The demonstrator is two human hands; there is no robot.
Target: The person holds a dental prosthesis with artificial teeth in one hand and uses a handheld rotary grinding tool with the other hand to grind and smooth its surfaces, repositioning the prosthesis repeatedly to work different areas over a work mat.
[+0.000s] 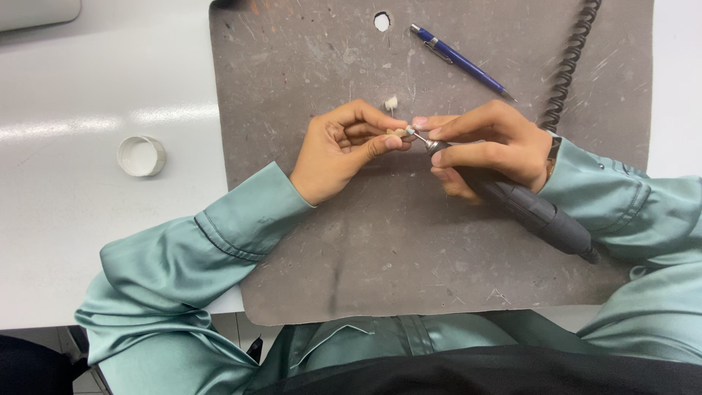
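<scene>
Green satin sleeves (219, 241) frame a scuffed grey mat (409, 249), seemingly there to spare the white table (73, 219). Far left sits a white cap (141, 156). Left hand (344, 150) pinches a small pale piece (401, 132) steady; right hand (490, 146) grips a dark rotary handpiece (526, 208) pen-style, tip touching it. A blue pen (461, 62) lies beyond.

From where I stand, no package, label, sign or screen shows anywhere on the worktop (88, 241).
</scene>
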